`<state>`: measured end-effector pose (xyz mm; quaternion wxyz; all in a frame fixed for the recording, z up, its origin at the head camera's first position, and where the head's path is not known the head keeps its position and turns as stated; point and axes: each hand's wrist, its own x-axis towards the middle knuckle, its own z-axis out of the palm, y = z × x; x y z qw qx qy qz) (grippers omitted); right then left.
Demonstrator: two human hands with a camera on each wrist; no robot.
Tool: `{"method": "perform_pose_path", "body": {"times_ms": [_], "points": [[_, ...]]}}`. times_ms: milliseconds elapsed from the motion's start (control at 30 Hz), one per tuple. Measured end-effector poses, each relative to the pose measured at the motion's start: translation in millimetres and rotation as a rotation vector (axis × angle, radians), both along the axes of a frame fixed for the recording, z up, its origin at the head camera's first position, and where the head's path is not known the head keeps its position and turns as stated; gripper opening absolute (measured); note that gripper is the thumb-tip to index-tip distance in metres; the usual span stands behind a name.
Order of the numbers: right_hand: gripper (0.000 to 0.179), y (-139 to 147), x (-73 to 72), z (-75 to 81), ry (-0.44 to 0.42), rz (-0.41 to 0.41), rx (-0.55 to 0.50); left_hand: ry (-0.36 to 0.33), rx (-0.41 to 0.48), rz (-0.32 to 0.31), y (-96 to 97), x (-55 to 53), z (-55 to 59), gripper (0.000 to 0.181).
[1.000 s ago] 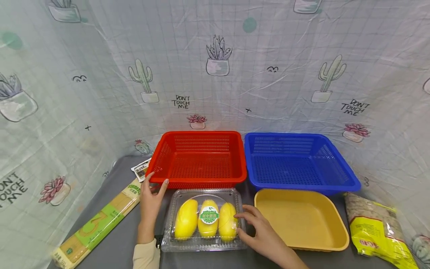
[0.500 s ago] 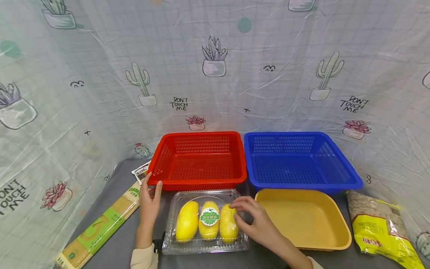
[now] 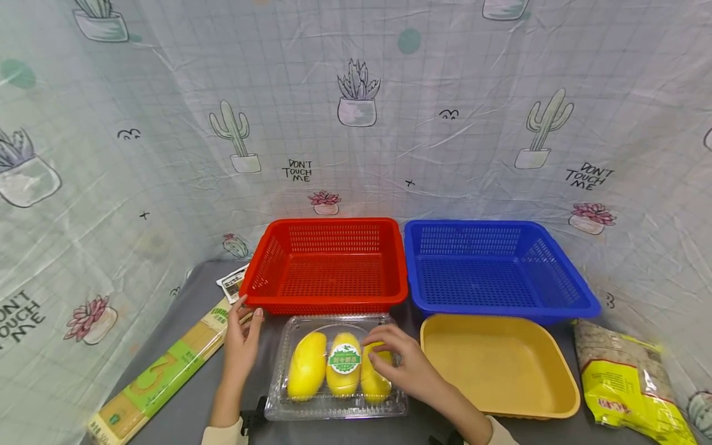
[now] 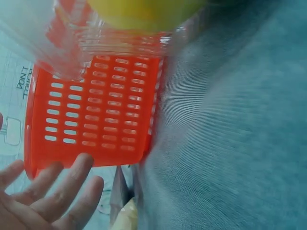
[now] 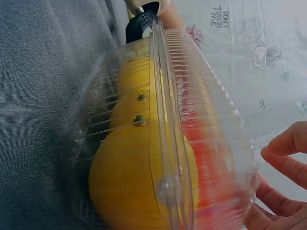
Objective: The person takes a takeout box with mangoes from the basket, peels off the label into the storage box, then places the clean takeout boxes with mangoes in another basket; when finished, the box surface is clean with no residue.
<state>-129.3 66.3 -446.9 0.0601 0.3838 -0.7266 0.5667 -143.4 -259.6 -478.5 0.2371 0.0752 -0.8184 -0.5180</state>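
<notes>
A clear plastic clamshell box (image 3: 278,402) stands with its lid closed, holding three yellow mangoes (image 3: 308,366). A round green and white label (image 3: 344,358) sits over the middle one. My right hand (image 3: 408,364) hovers over the right end of the lid, thumb and index finger bent towards each other with nothing between them. In the right wrist view its lower fingers (image 5: 276,196) are right at the lid's top. Left of the box, my left hand (image 3: 240,346) has its fingers loosely spread near the front left corner of the red basket (image 3: 328,301).
Beside the red basket stands a blue basket (image 3: 506,307), with a yellow tray (image 3: 500,364) in front. A yellow printed bag (image 3: 628,383) lies at the far right. On the left are a long noodle pack (image 3: 161,377) and a small white packet (image 3: 233,283). A patterned curtain (image 3: 389,148) hangs behind.
My right hand has moved left and up from the box's right edge to over the right mango. My left hand has drifted slightly left and towards me. The box stays about where it was.
</notes>
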Motion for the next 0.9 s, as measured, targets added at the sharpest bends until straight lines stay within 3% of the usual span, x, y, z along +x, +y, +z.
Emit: {"method": "perform_pose_path", "body": {"times_ms": [267, 333, 500, 567, 700, 900], "points": [[0.018, -11, -9.5, -0.2, -0.015, 0.029, 0.071, -0.011, -0.001, -0.167, -4.4, 6.9, -6.6, 0.061], [0.019, -13, -10.7, -0.5, -0.018, 0.029, 0.090, -0.016, -0.022, -0.214, -1.9, 10.3, -1.5, 0.060], [0.019, -15, -14.5, -1.3, -0.022, 0.016, 0.122, 0.060, -0.098, -0.356, 8.3, 18.1, 11.7, 0.051], [0.020, -17, -16.7, -1.2, -0.016, 0.012, 0.130, 0.090, -0.113, -0.410, 7.4, 15.4, 4.4, 0.050], [0.021, -19, -20.1, -0.1, -0.022, 0.013, 0.184, 0.082, -0.131, -0.475, 1.2, 8.7, -15.1, 0.051], [0.025, -21, -23.8, 2.1, -0.046, 0.025, 0.352, 0.076, -0.112, -0.518, 0.5, 9.9, -16.5, 0.044]]}}
